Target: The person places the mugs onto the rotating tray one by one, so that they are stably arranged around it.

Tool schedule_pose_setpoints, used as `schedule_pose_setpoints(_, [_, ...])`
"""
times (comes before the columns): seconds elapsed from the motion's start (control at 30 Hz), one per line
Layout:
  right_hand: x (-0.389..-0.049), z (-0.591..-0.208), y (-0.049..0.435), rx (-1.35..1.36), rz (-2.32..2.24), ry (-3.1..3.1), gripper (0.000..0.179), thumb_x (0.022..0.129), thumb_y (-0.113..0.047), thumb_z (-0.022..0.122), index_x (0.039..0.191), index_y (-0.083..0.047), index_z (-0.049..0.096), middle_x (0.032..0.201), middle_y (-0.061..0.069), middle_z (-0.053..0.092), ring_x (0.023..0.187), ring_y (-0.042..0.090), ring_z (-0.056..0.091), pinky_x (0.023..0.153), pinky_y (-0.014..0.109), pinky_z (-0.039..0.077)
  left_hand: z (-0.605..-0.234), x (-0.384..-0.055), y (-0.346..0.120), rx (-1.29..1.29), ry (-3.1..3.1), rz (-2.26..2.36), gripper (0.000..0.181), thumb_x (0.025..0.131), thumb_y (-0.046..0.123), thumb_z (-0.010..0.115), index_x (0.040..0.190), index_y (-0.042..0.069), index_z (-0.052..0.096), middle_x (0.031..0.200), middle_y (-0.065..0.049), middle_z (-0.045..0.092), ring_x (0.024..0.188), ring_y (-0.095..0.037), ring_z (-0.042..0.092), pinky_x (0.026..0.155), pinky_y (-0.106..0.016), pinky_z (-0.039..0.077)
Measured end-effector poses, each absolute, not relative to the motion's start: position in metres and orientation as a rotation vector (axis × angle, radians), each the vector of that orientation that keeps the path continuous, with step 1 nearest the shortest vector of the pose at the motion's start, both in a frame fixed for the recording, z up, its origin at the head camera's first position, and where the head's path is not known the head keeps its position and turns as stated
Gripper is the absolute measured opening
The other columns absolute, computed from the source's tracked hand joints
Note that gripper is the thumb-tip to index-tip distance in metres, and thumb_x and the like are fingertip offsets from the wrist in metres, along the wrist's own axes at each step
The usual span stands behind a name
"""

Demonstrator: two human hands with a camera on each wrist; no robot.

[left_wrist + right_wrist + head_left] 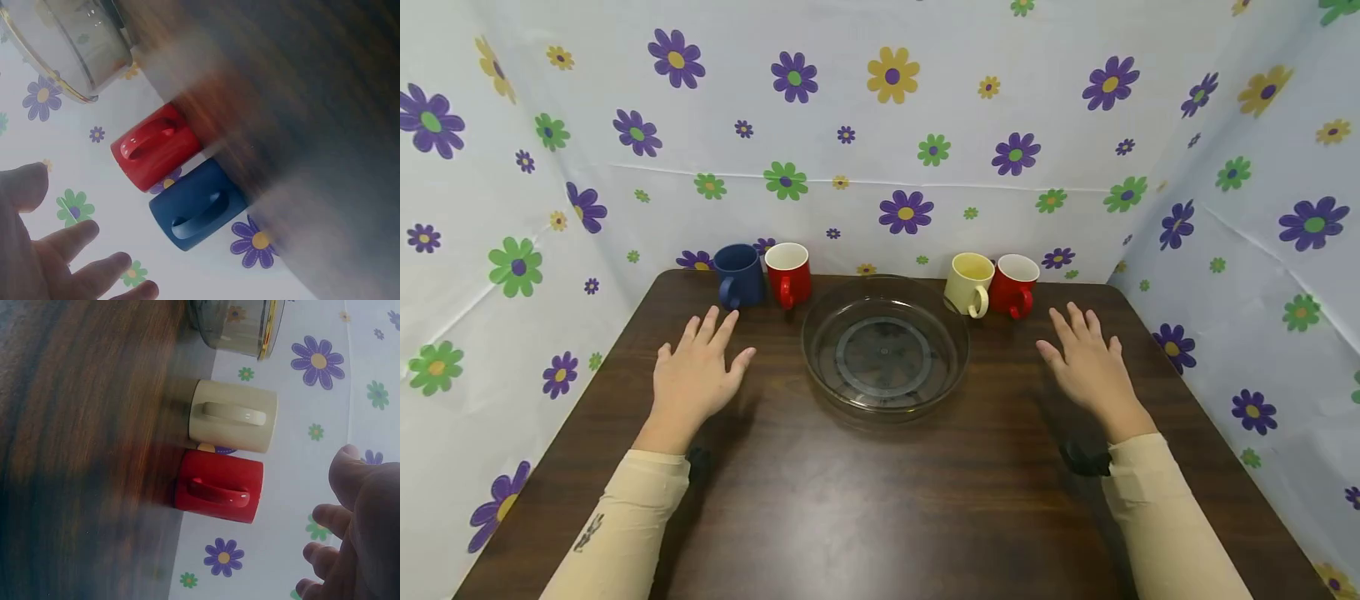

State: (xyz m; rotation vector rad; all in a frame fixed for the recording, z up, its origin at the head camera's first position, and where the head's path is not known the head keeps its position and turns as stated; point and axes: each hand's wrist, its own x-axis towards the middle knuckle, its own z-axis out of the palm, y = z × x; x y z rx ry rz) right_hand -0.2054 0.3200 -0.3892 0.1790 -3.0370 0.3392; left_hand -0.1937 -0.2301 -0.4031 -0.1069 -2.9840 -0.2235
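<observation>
My left hand [697, 367] is spread over the table's left side and holds nothing. Nearest to it stand a blue mug [739, 279] and a red mug [790, 279], handles toward me. On the other side my right hand [1088, 367] hovers with fingers apart, also holding nothing. A cream mug [966, 287] and a second red mug [1009, 292] stand beyond it at the back. Between the hands sits a round, see-through dark glass dish [886, 400]. The right wrist view shows the cream mug [232, 419] beside the red one [220, 485], both upright on the table.
The dark wooden table [880, 508] runs back to a white flower-patterned sheet [865, 108]. More of that sheet hangs along the left and right sides. Black wrist straps [1084, 460] show below the sleeves.
</observation>
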Motion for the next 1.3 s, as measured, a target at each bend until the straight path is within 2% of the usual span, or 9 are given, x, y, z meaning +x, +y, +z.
schedule_pose_setpoints(0.37, [-0.207,-0.390,0.319,0.148,0.344,-3.061,0.073,0.108,-0.054,0.032,0.162,-0.007,0.017,0.167,0.025,0.005,0.151,0.051,-0.001,0.107,0.082,0.004,-0.402,-0.201,-0.229,-0.117,-3.019,-0.232,0.075,0.104,0.061,0.035,0.162,0.015,0.023,0.165,-0.024,0.019,0.148,-0.050,0.021,0.106,-0.081,0.020])
schedule_pose_setpoints(0.7, [-0.205,-0.394,0.319,0.151,0.365,-3.053,0.072,0.108,-0.052,0.032,0.162,-0.008,0.016,0.167,0.024,0.003,0.151,0.051,-0.001,0.107,0.082,0.005,-0.401,-0.205,-0.226,-0.130,-3.026,-0.268,0.074,0.104,0.058,0.039,0.162,0.014,0.023,0.165,-0.023,0.018,0.148,-0.051,0.020,0.107,-0.081,0.017])
schedule_pose_setpoints(0.93, [-0.207,-0.392,0.317,0.223,0.575,-3.069,0.072,0.109,-0.052,0.031,0.163,-0.008,0.013,0.168,0.021,-0.001,0.152,0.049,-0.002,0.108,0.081,0.009,-0.400,-0.206,-0.224,-0.161,-3.015,-0.289,0.074,0.103,0.059,0.037,0.162,0.014,0.024,0.164,-0.024,0.020,0.147,-0.051,0.023,0.106,-0.082,0.016])
schedule_pose_setpoints(1.03, [-0.208,-0.390,0.315,0.286,0.746,-3.079,0.073,0.108,-0.051,0.033,0.163,-0.008,0.011,0.169,0.019,-0.002,0.152,0.047,0.000,0.112,0.076,0.009,-0.400,-0.206,-0.222,-0.172,-2.999,-0.317,0.074,0.103,0.059,0.038,0.161,0.014,0.026,0.164,-0.023,0.022,0.146,-0.050,0.026,0.105,-0.082,0.019])
schedule_pose_setpoints(1.13, [-0.210,-0.388,0.311,0.315,0.872,-3.088,0.074,0.108,-0.050,0.038,0.163,-0.009,0.010,0.168,0.020,0.002,0.153,0.046,0.004,0.117,0.069,0.010,-0.399,-0.206,-0.221,-0.216,-2.970,-0.383,0.071,0.105,0.055,0.040,0.160,0.012,0.028,0.163,-0.023,0.025,0.145,-0.049,0.031,0.104,-0.078,0.029])
schedule_pose_setpoints(1.23, [-0.212,-0.387,0.307,0.312,0.973,-3.090,0.075,0.107,-0.051,0.041,0.164,-0.013,0.010,0.167,0.023,0.011,0.151,0.048,0.013,0.116,0.070,0.016,-0.400,-0.208,-0.218,-0.284,-2.948,-0.494,0.069,0.105,0.051,0.043,0.160,0.011,0.029,0.163,-0.023,0.027,0.145,-0.047,0.033,0.104,-0.073,0.035])
schedule_pose_setpoints(1.3, [-0.213,-0.387,0.305,0.311,1.059,-3.077,0.075,0.107,-0.052,0.040,0.164,-0.015,0.010,0.166,0.024,0.014,0.149,0.050,0.019,0.114,0.071,0.020,-0.402,-0.211,-0.217,-0.319,-2.941,-0.570,0.068,0.106,0.050,0.043,0.160,0.012,0.030,0.163,-0.021,0.027,0.146,-0.045,0.032,0.107,-0.070,0.034])
